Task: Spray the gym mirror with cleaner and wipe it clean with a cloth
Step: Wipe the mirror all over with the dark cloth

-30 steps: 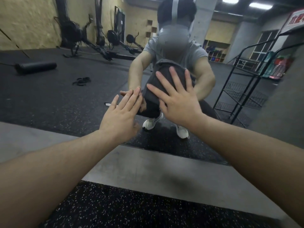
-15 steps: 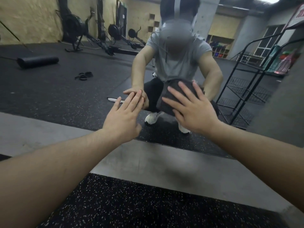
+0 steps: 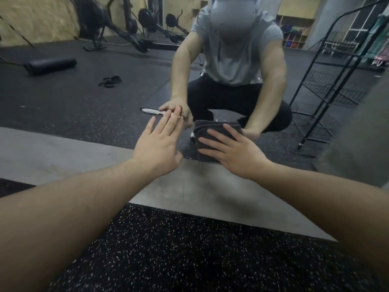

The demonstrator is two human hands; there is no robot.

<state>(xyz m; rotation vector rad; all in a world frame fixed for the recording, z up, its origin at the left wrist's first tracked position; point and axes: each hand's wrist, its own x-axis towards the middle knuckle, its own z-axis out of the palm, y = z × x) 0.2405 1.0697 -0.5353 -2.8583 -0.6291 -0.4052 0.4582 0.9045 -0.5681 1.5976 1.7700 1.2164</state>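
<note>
Mirror (image 3: pixel 88 95) ahead of me, running down to the floor, and I have both hands up against its lower part. My right hand (image 3: pixel 235 152) is spread flat with fingers splayed, pressing a folded dark grey cloth (image 3: pixel 207 130) onto the glass close to the bottom edge; the cloth sits under the palm and fingers, pinned rather than clenched. My left hand (image 3: pixel 156 143) is just beside it, open, fingers together and extended, holding nothing, fingertips meeting their own reflection on the glass. In the reflection I see the crouched figure in a grey T-shirt (image 3: pixel 233 57) and dark trousers, a foam roller (image 3: pixel 50 65) lying on the black floor, dark bands (image 3: pixel 110 81) near it, and a black wire rack (image 3: pixel 328 87) to the right. A white object (image 3: pixel 150 111) shows by the reflected hand, possibly the spray bottle, though it is too blurred for me to tell. Below the mirror runs a grey concrete strip (image 3: pixel 63 157), then speckled rubber matting (image 3: pixel 189 249) under my forearms.
</note>
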